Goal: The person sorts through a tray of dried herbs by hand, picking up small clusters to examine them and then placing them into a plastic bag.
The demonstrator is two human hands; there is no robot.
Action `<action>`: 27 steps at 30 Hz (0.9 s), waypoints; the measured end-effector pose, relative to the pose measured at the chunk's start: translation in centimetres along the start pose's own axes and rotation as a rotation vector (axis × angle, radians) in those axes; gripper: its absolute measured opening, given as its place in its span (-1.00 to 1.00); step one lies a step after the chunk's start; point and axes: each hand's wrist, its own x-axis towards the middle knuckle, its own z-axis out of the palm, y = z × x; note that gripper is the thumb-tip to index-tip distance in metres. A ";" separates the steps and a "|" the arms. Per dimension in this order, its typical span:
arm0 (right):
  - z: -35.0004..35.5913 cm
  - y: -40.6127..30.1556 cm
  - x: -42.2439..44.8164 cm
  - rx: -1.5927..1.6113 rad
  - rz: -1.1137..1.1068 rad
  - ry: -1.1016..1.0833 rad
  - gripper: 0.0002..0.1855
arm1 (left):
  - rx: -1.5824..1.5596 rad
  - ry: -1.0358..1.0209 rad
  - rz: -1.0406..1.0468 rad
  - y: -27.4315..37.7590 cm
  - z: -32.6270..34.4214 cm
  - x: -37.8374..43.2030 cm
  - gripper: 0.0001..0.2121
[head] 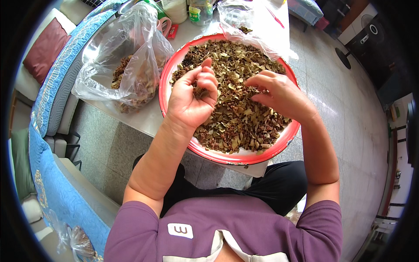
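Observation:
A round red-rimmed enamel basin holds dried leaves mixed with small reddish-brown husks, possibly Sichuan pepper. Over its left part is my left hand, palm turned up and fingers curled round some dried bits, which are mostly hidden. My right hand reaches in from the right, its fingertips at the surface of the leaves. Its thumb and fingers are apart, and nothing clearly shows held between them.
The basin rests on a white table, overhanging its near edge. To the left, an open clear plastic bag contains more husks. Behind stand a plastic jar and another clear bag. A blue-covered sofa runs along the left.

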 end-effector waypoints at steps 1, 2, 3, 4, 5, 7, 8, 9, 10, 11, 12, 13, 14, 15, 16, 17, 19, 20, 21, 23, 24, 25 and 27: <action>0.3 -0.3 0.2 0.005 0.002 -0.013 -0.65 | 0.028 -0.004 0.030 0.0 0.1 0.1 -0.80; 0.9 -0.1 0.4 -0.026 -0.060 0.000 -0.54 | 0.086 -0.012 0.083 -0.3 0.2 0.1 -0.78; 1.6 -0.2 0.6 -0.038 -0.125 0.054 -0.63 | 0.144 -0.023 0.140 -0.5 0.4 -0.1 -0.75; 1.5 -0.3 0.8 -0.046 -0.086 -0.004 -0.68 | 0.176 -0.024 0.148 -0.6 0.5 -0.3 -0.73; 1.3 -0.4 0.9 -0.053 -0.046 -0.061 -0.73 | 0.208 -0.024 0.156 -0.7 0.6 -0.4 -0.72; 0.5 -0.3 0.9 -0.057 -0.039 -0.058 -0.84 | 0.249 -0.018 0.182 -0.7 0.9 -0.7 -0.69; 0.2 -0.3 0.8 -0.036 -0.040 0.017 -0.88 | 0.260 -0.010 0.197 -0.8 1.2 -0.9 -0.68; 0.1 0.2 0.7 -0.038 -0.028 0.036 -0.89 | 0.273 -0.003 0.211 -0.8 1.3 -0.9 -0.68; -0.2 0.3 0.5 -0.049 -0.010 0.039 -0.89 | 0.272 -0.013 0.211 -0.7 1.3 -0.9 -0.68; -0.4 0.4 0.3 -0.060 0.009 0.041 -0.89 | 0.272 -0.023 0.211 -0.4 1.3 -1.0 -0.68; -0.6 0.4 0.2 -0.063 0.003 0.027 -0.88 | 0.273 -0.035 0.212 -0.2 1.3 -1.1 -0.68; -0.8 0.3 0.1 -0.065 -0.003 0.013 -0.86 | 0.283 -0.039 0.220 0.0 1.4 -1.2 -0.68; -0.9 0.2 0.0 -0.068 -0.009 -0.001 -0.85 | 0.293 -0.043 0.228 0.2 1.5 -1.3 -0.68; -1.0 0.1 -0.2 -0.058 -0.012 -0.045 -0.85 | 0.303 -0.049 0.233 0.3 1.6 -1.4 -0.68; -1.1 0.0 -0.4 -0.048 -0.015 -0.090 -0.85 | 0.297 -0.033 0.249 0.3 1.7 -1.4 -0.69; -1.1 -0.1 -0.6 -0.037 -0.018 -0.134 -0.85 | 0.304 -0.027 0.260 0.3 1.8 -1.4 -0.69; -1.1 -0.4 -0.7 -0.018 -0.053 -0.160 -0.85 | 0.319 -0.014 0.291 0.4 1.9 -1.5 -0.69; -1.2 -0.5 -0.8 -0.002 -0.059 -0.176 -0.85 | 0.325 -0.009 0.293 0.4 2.0 -1.5 -0.68; -1.3 -0.6 -0.9 0.013 -0.063 -0.190 -0.85 | 0.332 -0.005 0.292 0.2 2.2 -1.5 -0.66; -1.4 -0.6 -1.0 0.026 -0.047 -0.159 -0.84 | 0.347 -0.013 0.278 0.0 2.2 -1.6 -0.63; -1.4 -0.6 -0.9 0.031 -0.056 -0.138 -0.83 | 0.360 -0.025 0.266 -0.1 2.2 -1.6 -0.61; -1.5 -0.6 -0.8 0.035 -0.065 -0.117 -0.81 | 0.372 -0.038 0.255 -0.3 2.3 -1.7 -0.59; -1.2 -0.6 -0.8 0.007 -0.012 -0.089 -0.78 | 0.403 -0.044 0.279 -0.8 2.5 -1.7 -0.52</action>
